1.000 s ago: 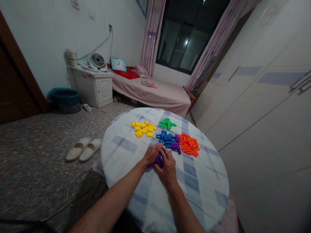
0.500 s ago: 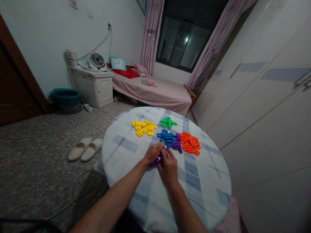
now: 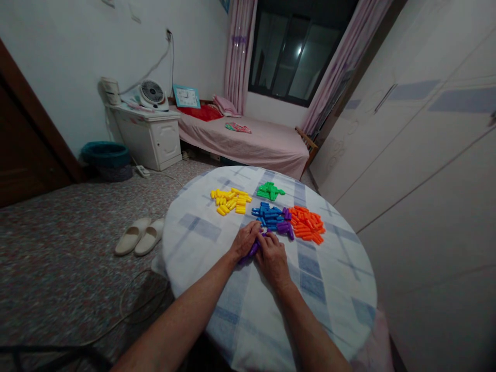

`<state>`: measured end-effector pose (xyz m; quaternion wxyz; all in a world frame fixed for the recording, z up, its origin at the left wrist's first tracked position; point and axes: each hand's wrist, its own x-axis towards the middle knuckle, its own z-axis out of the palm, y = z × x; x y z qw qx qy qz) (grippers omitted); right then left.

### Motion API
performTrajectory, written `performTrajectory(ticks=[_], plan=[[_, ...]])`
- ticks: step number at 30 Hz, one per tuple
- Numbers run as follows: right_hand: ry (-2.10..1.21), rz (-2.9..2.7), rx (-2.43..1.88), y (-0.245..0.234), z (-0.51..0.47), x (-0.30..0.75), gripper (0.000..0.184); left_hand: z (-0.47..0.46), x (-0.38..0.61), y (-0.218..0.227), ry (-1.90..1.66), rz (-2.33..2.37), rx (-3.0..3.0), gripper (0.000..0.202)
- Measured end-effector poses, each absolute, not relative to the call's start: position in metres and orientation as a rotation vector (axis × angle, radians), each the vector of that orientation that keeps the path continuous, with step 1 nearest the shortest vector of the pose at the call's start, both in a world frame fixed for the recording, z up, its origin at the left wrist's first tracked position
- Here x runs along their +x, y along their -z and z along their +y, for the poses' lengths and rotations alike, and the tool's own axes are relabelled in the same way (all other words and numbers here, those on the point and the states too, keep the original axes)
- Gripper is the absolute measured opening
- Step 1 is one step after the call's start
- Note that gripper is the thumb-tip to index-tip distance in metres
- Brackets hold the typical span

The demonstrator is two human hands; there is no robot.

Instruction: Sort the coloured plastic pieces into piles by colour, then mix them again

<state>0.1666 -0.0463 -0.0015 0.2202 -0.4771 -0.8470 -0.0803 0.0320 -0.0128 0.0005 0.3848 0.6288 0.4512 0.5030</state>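
My left hand [image 3: 245,242] is closed around purple plastic pieces [image 3: 253,250] low over the round table. From the right, my right hand [image 3: 274,258] presses its curled fingers against the same purple pieces. The fingers partly hide them, so how they fit together cannot be made out. Just beyond the fingertips lies a pile of blue plastic pieces [image 3: 270,216]. More loose purple pieces [image 3: 285,228] rest at its right side, touching a heap of orange pieces [image 3: 307,223].
Yellow pieces [image 3: 231,200] lie at the back left of the checked tablecloth [image 3: 201,227], green pieces [image 3: 270,190] at the back. Beyond stand a bed [image 3: 248,142] and a white cabinet [image 3: 155,135] with a fan [image 3: 152,93]. Slippers [image 3: 140,236] lie on the floor at left.
The view has shifted slightly. My right fingers have drawn back a little, showing more of the purple pieces between the hands. The piles look the same.
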Motion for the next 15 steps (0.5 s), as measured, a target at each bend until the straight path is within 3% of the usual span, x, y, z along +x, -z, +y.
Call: performTrajectory(ticks=[9,15], plan=[[0.164,-2.414,-1.188,-0.007,-0.020,0.182,0.047,-0.010,0.032,0.004,-1.277,1.223,1.644,0.043],[0.148,-2.463,-1.137,-0.013,-0.013,0.189,0.038,-0.011,0.033,0.005,-1.262,1.237,1.642,0.046]])
